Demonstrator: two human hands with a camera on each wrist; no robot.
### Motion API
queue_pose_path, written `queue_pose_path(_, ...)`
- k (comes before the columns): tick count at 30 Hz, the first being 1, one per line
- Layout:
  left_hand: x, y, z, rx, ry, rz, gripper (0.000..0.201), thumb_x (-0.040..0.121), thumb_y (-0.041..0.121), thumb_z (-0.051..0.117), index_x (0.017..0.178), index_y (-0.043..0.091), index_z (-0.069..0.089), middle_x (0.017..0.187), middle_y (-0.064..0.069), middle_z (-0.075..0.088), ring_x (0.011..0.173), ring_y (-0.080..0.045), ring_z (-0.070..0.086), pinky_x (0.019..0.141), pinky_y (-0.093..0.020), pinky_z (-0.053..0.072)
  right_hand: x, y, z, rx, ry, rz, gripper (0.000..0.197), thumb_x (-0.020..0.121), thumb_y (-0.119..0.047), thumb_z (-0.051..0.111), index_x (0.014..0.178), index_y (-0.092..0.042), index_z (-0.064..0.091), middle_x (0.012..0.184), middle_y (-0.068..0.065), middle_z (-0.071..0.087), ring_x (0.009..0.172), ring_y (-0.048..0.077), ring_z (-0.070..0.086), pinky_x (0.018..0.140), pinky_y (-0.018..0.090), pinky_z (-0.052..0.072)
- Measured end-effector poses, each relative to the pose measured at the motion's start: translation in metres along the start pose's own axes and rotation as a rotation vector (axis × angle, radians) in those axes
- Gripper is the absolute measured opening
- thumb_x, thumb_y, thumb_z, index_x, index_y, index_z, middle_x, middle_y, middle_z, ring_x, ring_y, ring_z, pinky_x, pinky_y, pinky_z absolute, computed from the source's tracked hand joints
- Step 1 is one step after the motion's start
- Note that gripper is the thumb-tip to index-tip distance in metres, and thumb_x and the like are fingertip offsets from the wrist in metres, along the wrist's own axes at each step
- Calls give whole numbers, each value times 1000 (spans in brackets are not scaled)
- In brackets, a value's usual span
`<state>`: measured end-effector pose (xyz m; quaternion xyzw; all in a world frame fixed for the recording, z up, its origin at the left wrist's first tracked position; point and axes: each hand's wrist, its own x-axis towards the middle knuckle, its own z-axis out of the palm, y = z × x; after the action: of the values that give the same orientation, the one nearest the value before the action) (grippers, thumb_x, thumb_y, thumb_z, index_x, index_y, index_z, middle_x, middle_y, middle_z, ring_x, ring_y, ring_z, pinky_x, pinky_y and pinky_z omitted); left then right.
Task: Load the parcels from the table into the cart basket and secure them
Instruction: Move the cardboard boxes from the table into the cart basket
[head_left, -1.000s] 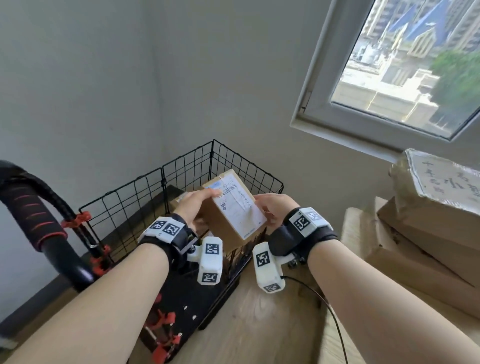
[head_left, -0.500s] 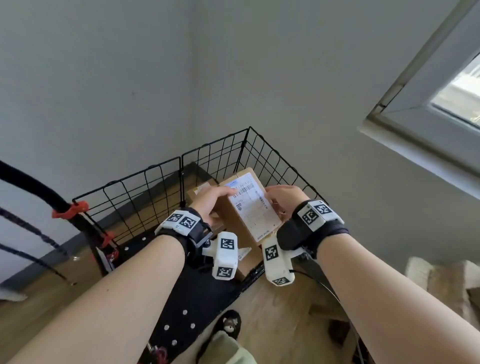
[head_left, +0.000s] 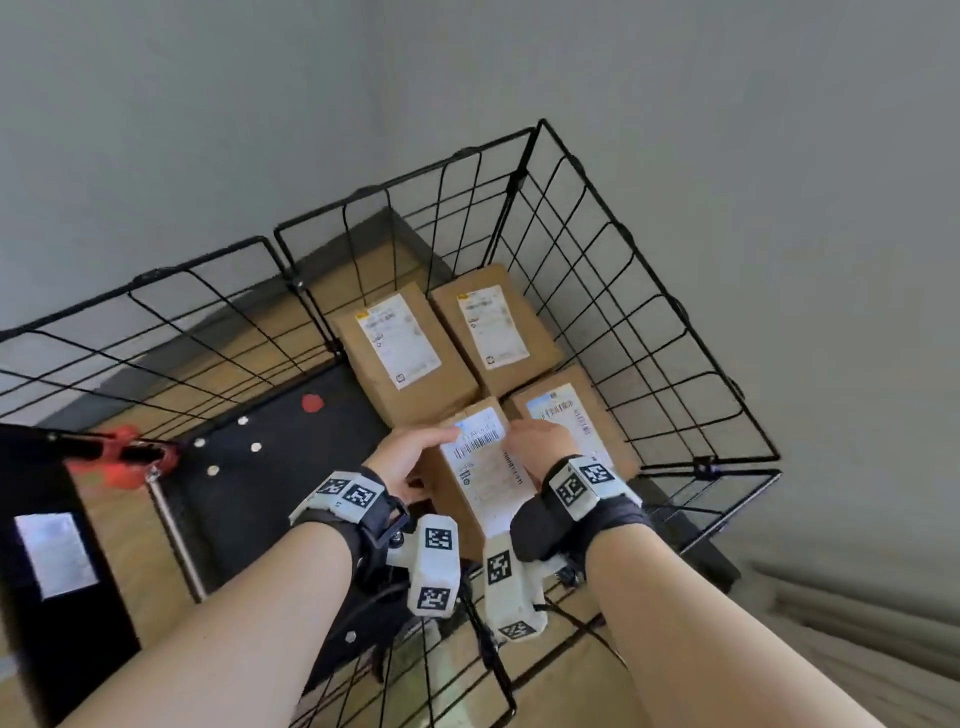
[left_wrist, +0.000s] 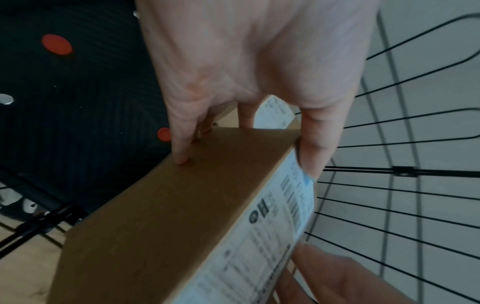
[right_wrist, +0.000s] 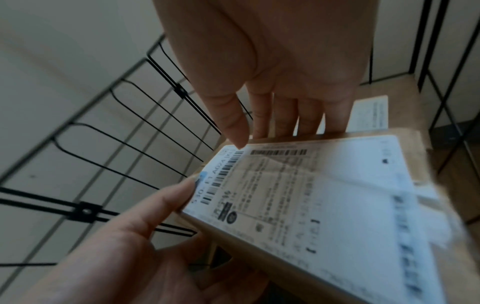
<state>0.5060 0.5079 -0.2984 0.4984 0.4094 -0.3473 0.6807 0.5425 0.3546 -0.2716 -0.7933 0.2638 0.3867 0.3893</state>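
Cardboard parcel (head_left: 470, 467) going into the wire basket (head_left: 670, 332).
Left hand (head_left: 402, 457) and right hand (head_left: 537, 441) clasp its top end; it is best lowered level beside the three loaded boxes (head_left: 447, 343).

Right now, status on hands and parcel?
Left hand and right hand hold parcel over wire basket. Three boxes already inside. Nothing blocking.

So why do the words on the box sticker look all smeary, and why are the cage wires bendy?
Right wrist view: the held parcel is smeared by motion blur, worst at its near end, so only the barcodes show. Left wrist view: dim and soft, the left hand hazy, the basket wires fanning out. Head view: sharper, though the wide lens bows the wires and the right hand looks a little soft.
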Motion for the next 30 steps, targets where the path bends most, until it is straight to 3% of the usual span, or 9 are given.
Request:
queue_pose_path(2, 24, -10, 0, -20, 19, -25, 12, 84, 23, 67, 95, 18, 68, 113, -12, 66, 109, -27, 57, 82, -35, 46, 20, 7, 9, -57, -30, 25, 34, 90, -11, 53, 123, -12, 61, 126, 6, 60, 118, 23, 55, 61, 15, 41)
queue_pose_path(5, 57, -24, -1, -74, 41, -50, 6, 89, 20, 60, 88, 16, 65, 104, -12, 65, 100, -27, 59, 81, -37, 48, 44, 12, 23, -109, -46, 34, 26, 86, -19, 54, 107, -27, 66, 115, -3, 57, 107, 18, 56, 82, 22, 48)
queue_pose_path(10, 92, -42, 0, -168, 25, -93, 13, 93, 8, 54, 82, 14, 55, 86, -10, 63, 79, -20, 62, 72, -33, 52, 73, 15, 35, -149, -31, 8, 44, 91, -21, 49, 135, -24, 50, 136, 1, 52, 111, 21, 54, 81, 23, 41)
queue_pose_path(14, 104, -49, -12, -212, 107, -106, 23, 93, 6, 51, 116, 5, 53, 110, -20, 64, 88, -28, 62, 76, -35, 52, 88, 10, 38, -123, -38, 27, 44, 90, -20, 51, 133, -27, 52, 135, 1, 53, 117, 24, 53, 96, 32, 45)
queue_pose_path(16, 109, -51, -21, -223, 192, -148, 19, 93, 2, 48, 111, 0, 54, 115, -21, 62, 93, -28, 61, 74, -36, 53, 92, 7, 38, -118, -35, 40, 43, 89, -18, 51, 131, -24, 55, 134, 2, 54, 119, 25, 52, 101, 36, 43)
queue_pose_path(18, 119, -54, -30, -200, 304, -199, 15, 91, -4, 46, 102, -2, 55, 119, -20, 59, 104, -28, 59, 76, -39, 53, 97, 6, 35, -159, -33, 25, 38, 89, -13, 49, 126, -16, 58, 132, 7, 55, 117, 27, 52, 98, 33, 43)
queue_pose_path(22, 139, -62, -27, -58, 297, -271, 35, 91, -4, 45, 125, 1, 49, 130, -15, 52, 123, -27, 49, 86, -45, 45, 103, 7, 33, -234, -46, 30, 32, 90, -10, 47, 117, -16, 62, 121, 5, 58, 114, 26, 53, 88, 29, 42)
queue_pose_path(26, 155, -51, -5, -19, 189, -222, 15, 86, -4, 44, 93, 3, 55, 98, -13, 58, 96, -27, 54, 90, -42, 41, 103, 9, 31, -256, 5, 20, 34, 93, -13, 45, 124, -15, 58, 122, 6, 59, 116, 27, 53, 94, 32, 44)
queue_pose_path(30, 160, -43, -14, 107, 304, -169, 15, 76, 6, 59, 67, 12, 47, 71, -5, 47, 69, -21, 50, 89, -40, 46, 99, 10, 29, -269, 9, 3, 37, 92, -12, 45, 128, -13, 55, 124, 9, 61, 111, 27, 57, 91, 32, 48)
